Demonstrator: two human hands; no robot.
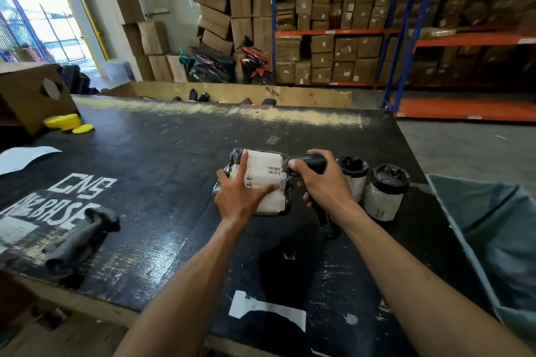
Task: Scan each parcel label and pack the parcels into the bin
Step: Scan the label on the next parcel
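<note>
Left hand [237, 197] lying flat with straight fingers on the white label of the parcel [262, 180], pinning it to the black table [162, 159]. Right hand [322, 182] curled round the scanner [309, 164], its nose just right of the parcel and aimed left at the barcode. Beyond the scanner 2 more wrapped parcels [374, 185], then the bin [490, 229] further right, so likely a rightward carry by the left hand after the scan

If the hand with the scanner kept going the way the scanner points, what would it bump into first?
Most likely the parcel. The right hand aims the scanner leftward at its label, with almost no gap showing between them.
</note>
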